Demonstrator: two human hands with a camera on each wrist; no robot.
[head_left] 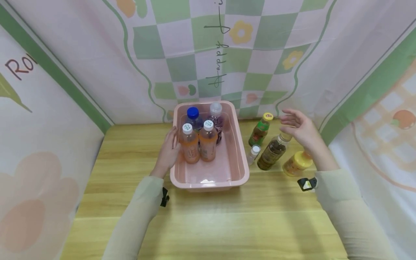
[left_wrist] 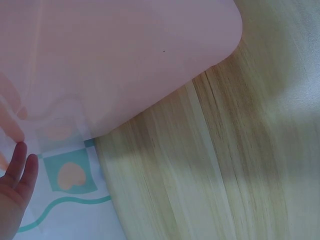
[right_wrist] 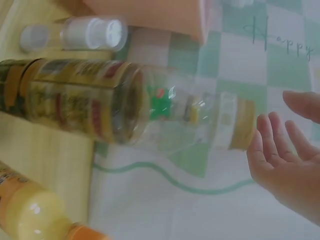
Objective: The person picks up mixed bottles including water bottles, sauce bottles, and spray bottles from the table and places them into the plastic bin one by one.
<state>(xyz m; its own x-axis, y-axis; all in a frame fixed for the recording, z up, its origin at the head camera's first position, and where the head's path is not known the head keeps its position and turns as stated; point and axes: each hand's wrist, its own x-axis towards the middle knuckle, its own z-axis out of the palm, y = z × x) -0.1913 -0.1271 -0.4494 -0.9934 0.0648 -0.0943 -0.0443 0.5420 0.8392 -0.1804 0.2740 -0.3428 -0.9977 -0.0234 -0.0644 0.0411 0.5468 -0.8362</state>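
Four bottles already stand in the pink bin [head_left: 242, 159] at the desk's 12 o'clock while four wait at its 3 o'clock, the left hand [head_left: 168, 151] flat against its wall, the right hand [head_left: 300, 130], fingers spread and empty, just above the brown tea bottle [head_left: 272, 151].

Staged tabletop booth, printed cloth backdrops [head_left: 208, 54], wooden table [head_left: 208, 224]
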